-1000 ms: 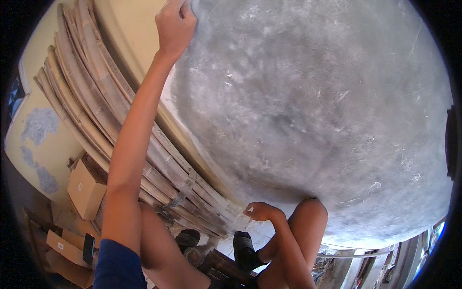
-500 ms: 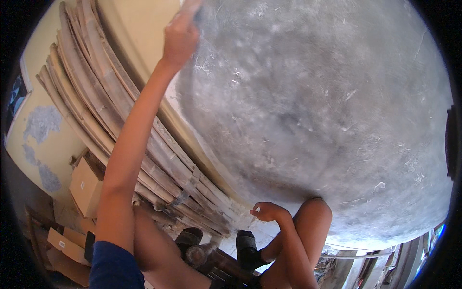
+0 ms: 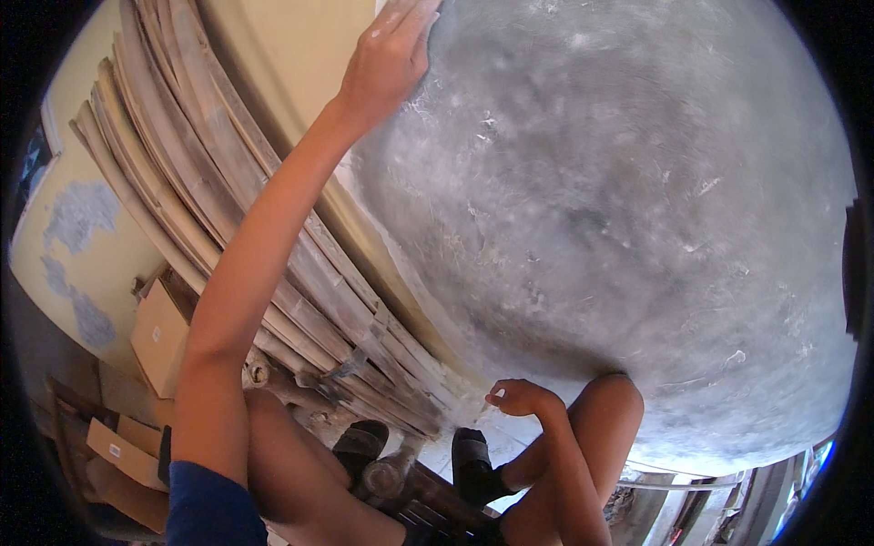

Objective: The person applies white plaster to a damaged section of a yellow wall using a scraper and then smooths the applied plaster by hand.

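Observation:
My left hand [image 3: 387,68] reaches up to the top edge of the view and presses against the left border of a grey plastered wall [image 3: 583,200]. Its fingers lie close together and have pale dust on them. The fingertips run out of view, and whatever is under them is hidden. Low in front of the wall, my right hand [image 3: 522,398] hangs beside my raised right knee. Thumb and fingers curl loosely together with a small gap, and nothing shows in them.
Several long bamboo poles [image 3: 196,173] lean against a cream wall [image 3: 259,55] at left. Cardboard boxes [image 3: 162,332] stand at lower left. Between my feet is a dark wooden piece [image 3: 387,478]. Planks [image 3: 678,510] lie at lower right.
My left hand has moved a little right and down along the grey wall's edge. The whole view has shifted slightly. My right hand keeps its curled pose by the knee.

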`<state>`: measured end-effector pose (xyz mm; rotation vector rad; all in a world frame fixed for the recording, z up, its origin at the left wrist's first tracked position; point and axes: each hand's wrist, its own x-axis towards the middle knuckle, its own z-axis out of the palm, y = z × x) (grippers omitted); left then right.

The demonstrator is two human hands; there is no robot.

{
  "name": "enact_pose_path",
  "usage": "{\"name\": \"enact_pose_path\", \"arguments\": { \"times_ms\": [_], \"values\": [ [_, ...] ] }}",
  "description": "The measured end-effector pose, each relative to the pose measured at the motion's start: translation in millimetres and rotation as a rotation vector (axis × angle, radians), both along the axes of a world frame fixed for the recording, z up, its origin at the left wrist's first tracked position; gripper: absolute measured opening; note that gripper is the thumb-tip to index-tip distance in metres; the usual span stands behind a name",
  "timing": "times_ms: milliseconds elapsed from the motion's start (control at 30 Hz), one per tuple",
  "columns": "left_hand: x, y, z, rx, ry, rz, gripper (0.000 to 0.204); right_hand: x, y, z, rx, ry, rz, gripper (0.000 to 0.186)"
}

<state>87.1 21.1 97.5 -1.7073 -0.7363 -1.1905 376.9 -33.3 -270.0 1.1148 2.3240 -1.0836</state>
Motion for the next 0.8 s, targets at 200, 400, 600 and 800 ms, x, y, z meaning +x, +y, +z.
{"name": "enact_pose_path", "arguments": {
  "times_ms": [200,400,600,800],
  "values": [
    [-19.6,7.0,-0.3,-0.017,-0.225,0.078,0.048,-3.1,-1.6,0.8,0.006,-0.004,0.021,0.051],
    [30.9,4.5,-11.6,-0.071,-0.103,0.133,0.058,-3.2,0.7,-2.9,0.005,0.001,0.023,0.051],
    [4.9,1.2,-6.3,-0.088,-0.236,0.334,0.060,-0.5,-1.0,3.3,0.023,0.002,0.001,0.043],
    [0.6,-1.5,1.0,-0.108,-0.416,0.173,0.056,-6.1,-2.4,5.2,0.054,0.022,0.037,0.045]
  ]
}}
